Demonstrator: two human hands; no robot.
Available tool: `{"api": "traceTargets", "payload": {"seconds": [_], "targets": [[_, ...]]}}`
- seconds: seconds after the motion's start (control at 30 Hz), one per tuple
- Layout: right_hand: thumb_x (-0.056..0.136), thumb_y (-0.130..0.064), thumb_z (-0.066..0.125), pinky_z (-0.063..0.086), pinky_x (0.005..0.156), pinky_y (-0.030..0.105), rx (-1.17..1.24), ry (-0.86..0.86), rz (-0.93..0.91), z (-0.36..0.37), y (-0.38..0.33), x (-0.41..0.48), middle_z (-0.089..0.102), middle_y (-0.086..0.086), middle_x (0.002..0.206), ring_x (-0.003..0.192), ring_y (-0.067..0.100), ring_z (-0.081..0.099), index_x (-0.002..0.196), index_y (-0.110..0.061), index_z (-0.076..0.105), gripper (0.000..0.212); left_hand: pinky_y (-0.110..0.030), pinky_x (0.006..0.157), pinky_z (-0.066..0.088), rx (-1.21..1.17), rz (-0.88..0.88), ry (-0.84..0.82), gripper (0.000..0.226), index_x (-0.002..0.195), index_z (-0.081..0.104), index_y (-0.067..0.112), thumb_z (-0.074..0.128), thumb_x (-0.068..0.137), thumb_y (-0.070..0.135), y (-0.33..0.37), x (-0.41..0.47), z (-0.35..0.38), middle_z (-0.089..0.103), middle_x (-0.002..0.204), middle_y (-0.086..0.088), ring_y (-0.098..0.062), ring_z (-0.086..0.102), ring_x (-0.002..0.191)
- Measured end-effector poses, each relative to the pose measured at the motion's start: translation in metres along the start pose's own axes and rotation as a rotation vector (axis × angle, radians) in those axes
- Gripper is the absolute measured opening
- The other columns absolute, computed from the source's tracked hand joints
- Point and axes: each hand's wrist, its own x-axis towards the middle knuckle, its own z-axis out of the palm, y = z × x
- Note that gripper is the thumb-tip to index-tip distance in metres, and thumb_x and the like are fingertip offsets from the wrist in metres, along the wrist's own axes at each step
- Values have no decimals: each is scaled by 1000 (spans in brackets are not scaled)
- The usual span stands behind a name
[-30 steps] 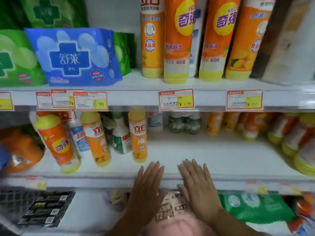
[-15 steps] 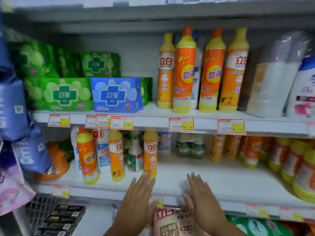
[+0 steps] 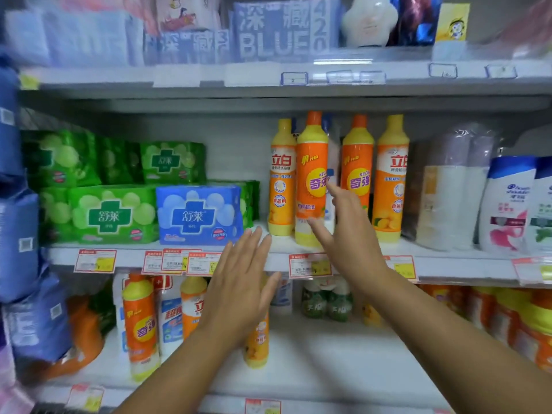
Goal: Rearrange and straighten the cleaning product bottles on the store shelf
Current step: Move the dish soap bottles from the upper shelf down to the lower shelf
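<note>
Several tall orange-and-yellow dish soap bottles stand on the middle shelf [image 3: 448, 258]. An orange-capped bottle [image 3: 312, 174] stands forward of the row, with a yellow-capped bottle [image 3: 280, 180] on its left and two more [image 3: 357, 162] [image 3: 391, 180] on its right. My right hand [image 3: 346, 231] is raised with fingers spread, its fingertips just in front of the forward bottle and the gap beside it. My left hand [image 3: 242, 282] is open, lower and to the left, fingertips near the shelf edge. On the lower shelf more bottles [image 3: 139, 321] stand partly behind my left hand.
Green [image 3: 110, 215] and blue [image 3: 198, 216] soft packs fill the left of the middle shelf. Shampoo bottles [image 3: 507, 204] and wrapped rolls [image 3: 448, 189] stand at the right. Blue bags [image 3: 18, 234] hang at the far left. Price tags [image 3: 309, 265] line the shelf edges.
The view has tilted up from the lower shelf to the middle and top shelves. Both hands have risen from the lower shelf edge toward the upper row of bottles.
</note>
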Motion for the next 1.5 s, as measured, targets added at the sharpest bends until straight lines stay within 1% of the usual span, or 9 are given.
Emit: {"api": "traceTargets", "payload": {"seconds": [0.2,0.33,0.47,0.63,0.73,0.8,1.0,1.13,1.5], "targets": [[79,-52,68,51,90,45,-72,54,271,27,-11,54,51,1,134,117,25,55,140,-22,31,77,-39,116,12,42,11,3,61,146,30,19,32,94,50,-15,5,21,33,153,-1,-15,21,143],[77,-54,69,51,83,43,-76,22,392,33,-12,71,58,3,125,107,27,60,131,-19,38,72,-39,117,10,30,24,15,60,146,30,19,28,95,51,-16,5,20,33,153,-1,-16,22,143],[76,-45,75,53,86,39,99,61,272,20,-15,58,58,0,125,106,20,60,134,-19,36,74,-39,118,8,32,38,3,62,148,26,19,27,95,51,-17,4,19,28,156,-1,-16,19,145],[74,-29,80,46,79,10,329,208,48,-31,-37,18,55,-19,108,94,-7,56,127,-17,38,68,-38,118,6,49,33,5,62,149,23,20,29,94,49,-15,3,20,26,156,-1,-16,16,145],[70,-25,82,50,79,17,416,285,36,-62,-37,-20,58,-11,106,95,-2,60,123,-14,40,68,-38,118,4,55,19,28,60,147,27,18,34,95,47,-11,2,22,30,155,-3,-18,18,144],[69,-22,83,52,76,19,456,230,76,-68,-27,-54,61,-1,109,97,8,63,121,-18,41,67,-38,119,2,41,-5,43,59,147,28,17,36,94,45,-6,2,25,30,154,-4,-19,17,145],[66,-8,84,46,74,10,310,-62,290,-23,53,-151,56,-19,99,87,-10,59,106,-34,38,66,-45,120,5,13,-62,69,58,147,27,16,30,95,43,3,3,31,29,154,-6,-23,16,145],[73,-16,78,52,81,33,207,-217,466,10,118,-179,59,-9,109,98,13,62,118,-37,36,65,-44,120,4,26,-55,79,59,148,24,16,29,96,44,1,3,31,27,155,-6,-22,15,146],[78,-21,76,48,85,37,143,-135,680,49,188,-159,59,6,115,102,29,59,133,-14,35,70,-45,119,3,89,-49,119,59,147,25,11,25,97,42,1,3,39,26,154,-11,-26,15,145]]}}
